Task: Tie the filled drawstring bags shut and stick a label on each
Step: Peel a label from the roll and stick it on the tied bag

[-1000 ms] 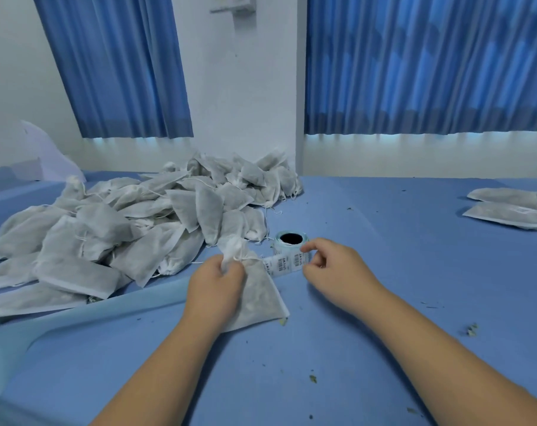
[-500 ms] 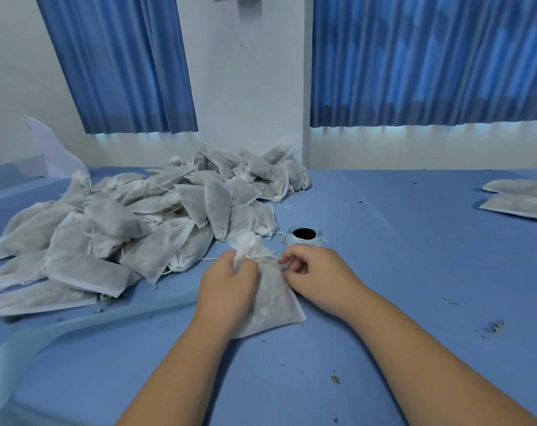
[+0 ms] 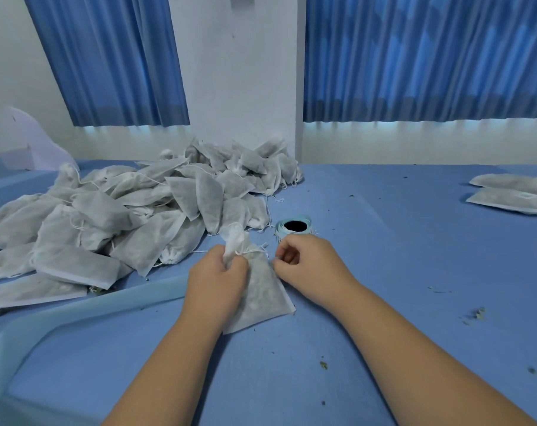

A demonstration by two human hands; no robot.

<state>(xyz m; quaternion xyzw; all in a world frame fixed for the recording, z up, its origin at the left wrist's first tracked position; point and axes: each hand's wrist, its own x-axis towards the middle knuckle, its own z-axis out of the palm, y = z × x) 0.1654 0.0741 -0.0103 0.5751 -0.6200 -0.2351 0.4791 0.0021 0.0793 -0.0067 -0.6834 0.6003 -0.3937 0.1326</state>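
Note:
A white filled drawstring bag lies on the blue table in front of me. My left hand grips its gathered neck, and the puckered top and thin strings stick out above my fingers. My right hand is at the bag's right edge just below the neck. Its fingers are curled and pinch a label, which they mostly hide. A light blue label roll stands just behind my right hand.
A large pile of filled white bags covers the table's left side. Two bags lie at the far right edge. A long light blue liner strip curves off to the lower left. Dried crumbs dot the blue tabletop.
My right hand pulled a printed label strip from the roll, then moved left to the bag's neck edge. My left hand kept its grip on the neck.

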